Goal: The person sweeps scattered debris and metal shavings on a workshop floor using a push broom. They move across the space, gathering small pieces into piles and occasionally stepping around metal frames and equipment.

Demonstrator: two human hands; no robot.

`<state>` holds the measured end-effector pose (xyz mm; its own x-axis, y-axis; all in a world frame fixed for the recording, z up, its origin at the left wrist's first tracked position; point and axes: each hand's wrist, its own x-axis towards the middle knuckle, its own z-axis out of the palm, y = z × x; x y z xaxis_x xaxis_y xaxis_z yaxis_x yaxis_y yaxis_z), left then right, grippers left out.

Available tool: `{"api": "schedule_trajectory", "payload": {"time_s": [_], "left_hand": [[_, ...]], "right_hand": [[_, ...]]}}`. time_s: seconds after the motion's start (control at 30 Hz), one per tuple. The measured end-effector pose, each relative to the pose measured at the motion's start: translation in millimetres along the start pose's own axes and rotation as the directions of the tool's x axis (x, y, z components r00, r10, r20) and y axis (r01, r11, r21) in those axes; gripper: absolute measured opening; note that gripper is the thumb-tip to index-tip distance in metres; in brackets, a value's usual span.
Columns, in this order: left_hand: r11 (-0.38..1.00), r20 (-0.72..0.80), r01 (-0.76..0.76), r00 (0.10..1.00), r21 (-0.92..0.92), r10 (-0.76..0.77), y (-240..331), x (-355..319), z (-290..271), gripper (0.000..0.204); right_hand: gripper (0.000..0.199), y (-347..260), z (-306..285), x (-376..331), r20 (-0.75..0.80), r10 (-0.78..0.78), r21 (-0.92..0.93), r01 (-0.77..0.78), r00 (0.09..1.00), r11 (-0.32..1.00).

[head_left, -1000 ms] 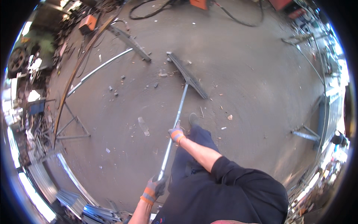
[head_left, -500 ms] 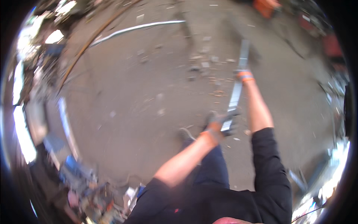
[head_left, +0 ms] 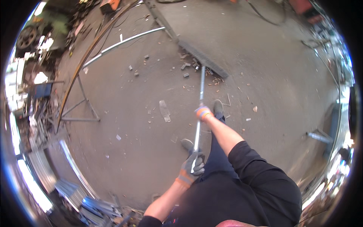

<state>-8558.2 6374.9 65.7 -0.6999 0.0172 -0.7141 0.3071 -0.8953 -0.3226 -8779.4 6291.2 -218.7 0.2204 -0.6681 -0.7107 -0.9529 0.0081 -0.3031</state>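
Hands both gloved in grey with orange cuffs: left hand (head_left: 192, 166) is wrapped tight around the near end of the long grey metal-handled push broom (head_left: 199, 102), right hand (head_left: 202, 112) is closed around the handle about halfway up. Broom runs away from the person over the grey concrete floor (head_left: 272, 72), its wide dark bristle head (head_left: 204, 59) down on the floor, with small scrap offcuts (head_left: 185, 68) scattered just beside it on the left. Long curved rusty steel bar (head_left: 81, 64) and pale curved metal tube (head_left: 121, 43) rest on a thin-legged metal trestle (head_left: 81, 109), well apart to the left.
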Motion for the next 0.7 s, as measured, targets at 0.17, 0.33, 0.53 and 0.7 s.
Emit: {"api": "schedule_trajectory", "payload": {"time_s": [0.17, 0.33, 0.53, 0.7], "left_hand": [[0.999, 0.019, 0.011, 1.0, -0.037, -0.01, 0.2, -155.0, -66.8, 0.029], [0.786, -0.472, 0.146, 0.859, 0.6, 0.201, -7.5, -254.1, -73.1, 0.033], [0.427, -0.438, 0.358, 0.893, 0.831, 0.104, -7.7, -197.7, -50.5, 0.044], [0.297, -0.472, 0.464, 0.88, 0.835, -0.047, -31.4, -40.5, 16.5, 0.037]], "right_hand": [[0.024, -195.0, 18.5, -37.4, -0.088, -0.021, 0.157, 0.034, 0.996, 0.987], [0.037, -286.3, 37.3, -80.9, -0.124, 0.231, 0.743, -0.064, 0.965, 0.666], [0.073, -218.9, 52.8, -155.0, 0.186, 0.657, 0.983, -0.134, 0.73, -0.129], [0.079, -39.5, 132.4, -212.0, 0.385, 0.797, 0.817, 0.231, 0.465, -0.529]]}}
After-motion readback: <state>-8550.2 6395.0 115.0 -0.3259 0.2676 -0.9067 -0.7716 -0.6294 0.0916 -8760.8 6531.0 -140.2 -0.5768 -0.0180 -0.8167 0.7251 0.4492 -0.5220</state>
